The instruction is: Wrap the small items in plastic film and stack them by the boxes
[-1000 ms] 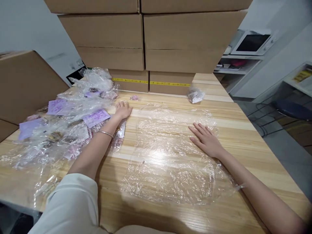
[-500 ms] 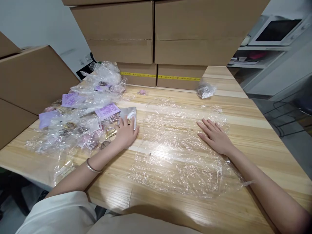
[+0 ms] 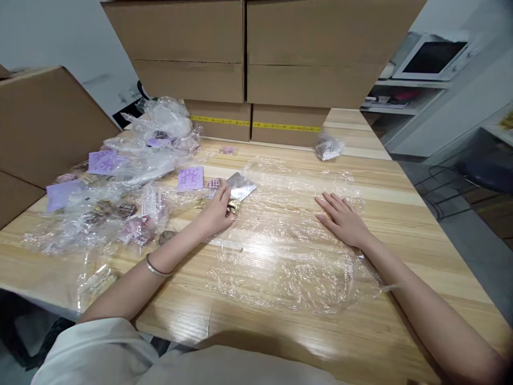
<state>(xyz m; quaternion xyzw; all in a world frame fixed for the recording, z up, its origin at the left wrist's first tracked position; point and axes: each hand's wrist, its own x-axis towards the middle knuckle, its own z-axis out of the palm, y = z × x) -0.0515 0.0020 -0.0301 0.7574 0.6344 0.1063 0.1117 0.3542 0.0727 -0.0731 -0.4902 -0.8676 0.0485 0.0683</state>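
My left hand [image 3: 217, 214], with a bangle on its wrist, has its fingers closed over small foil packets at the left edge of the clear plastic film [image 3: 276, 267]. A silver packet [image 3: 241, 185] sticks out past the fingertips, and a gold packet [image 3: 234, 206] shows beneath them. A pink-and-white wrapped piece [image 3: 214, 184] and a purple printed card [image 3: 190, 178] lie just beyond this hand. My right hand [image 3: 342, 218] rests flat with spread fingers on the right side of the film, holding nothing.
A heap of clear plastic wrapping [image 3: 140, 166] with purple cards and small packets covers the table's left side. Cardboard boxes [image 3: 192, 80] are stacked at the back, with another box [image 3: 52, 117] at left. A small wrapped bundle [image 3: 329, 147] stands at back right.
My left hand has come back from the heap's far edge and moved right, bringing the silver and gold packets onto the film's edge. A purple card shifted right too. My right hand stays flat.
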